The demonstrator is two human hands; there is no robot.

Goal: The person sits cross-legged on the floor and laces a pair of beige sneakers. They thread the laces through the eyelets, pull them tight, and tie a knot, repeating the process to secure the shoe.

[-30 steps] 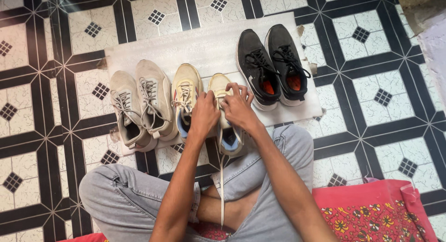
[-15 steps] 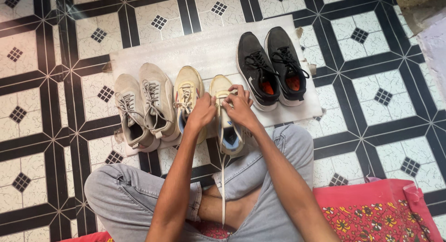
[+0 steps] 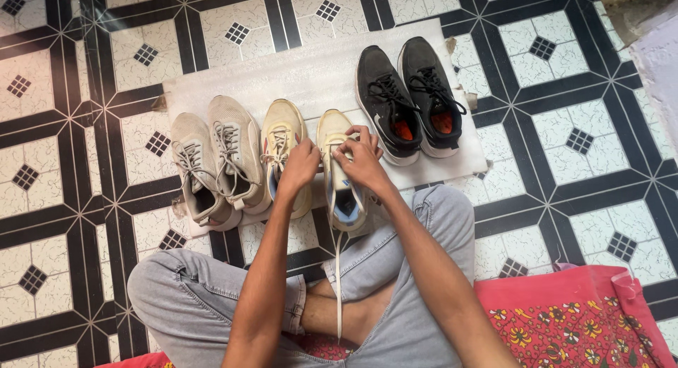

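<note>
I sit cross-legged on a tiled floor, facing shoes lined up on a white foam sheet [image 3: 311, 75]. Both hands work at a cream-yellow sneaker [image 3: 341, 191] with a blue inner lining. My left hand [image 3: 301, 163] pinches the lace at its left side. My right hand [image 3: 361, 159] grips the lace over the tongue. One long white lace end [image 3: 338, 283] hangs down over my lap. The matching cream sneaker [image 3: 280, 138] stands just left, partly behind my left hand.
A pair of worn beige sneakers [image 3: 212, 159] sits at the left of the sheet, a pair of black sneakers [image 3: 408, 99] at the right. A red floral cloth [image 3: 586, 318] lies at my right. The floor is black-and-white patterned tile [image 3: 85, 198].
My hands have shifted slightly on the laces, the left one moving closer to the shoe's eyelets. The view has drifted a little; the shoes stay in place.
</note>
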